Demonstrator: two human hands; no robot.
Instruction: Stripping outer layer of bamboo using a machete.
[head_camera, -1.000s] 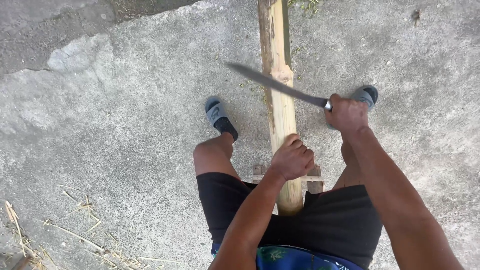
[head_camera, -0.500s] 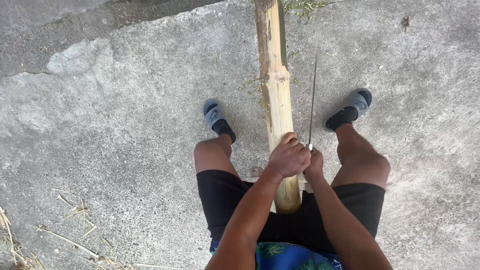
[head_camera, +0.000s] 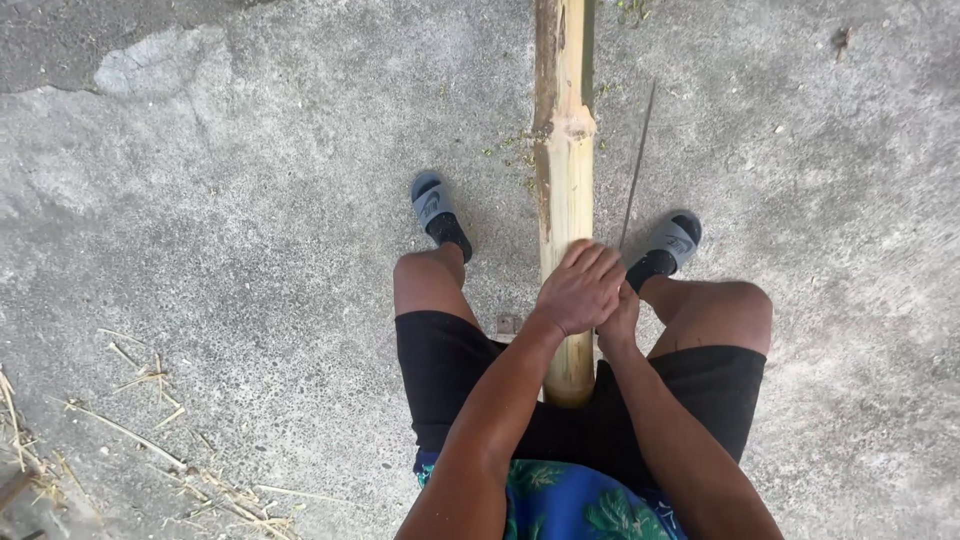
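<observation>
A long pale bamboo pole (head_camera: 564, 180) runs from between my knees straight away across the concrete. My left hand (head_camera: 580, 290) rests on top of the pole near its close end, gripping it. My right hand (head_camera: 622, 318) sits just beside and partly under the left, closed on the handle of a long knife. The thin blade (head_camera: 636, 165) shows edge-on, pointing away along the right side of the pole. A knot with rough fibres (head_camera: 572, 125) shows further up the pole.
My feet in grey slippers, left (head_camera: 438, 210) and right (head_camera: 668, 245), stand either side of the pole. Dry straw and splinters (head_camera: 150, 440) lie at lower left. Rough concrete ground lies all around.
One second ago the knife was raised out to the right, blade across the pole. My right hand has since swung in beside the left, and the blade now lies along the pole.
</observation>
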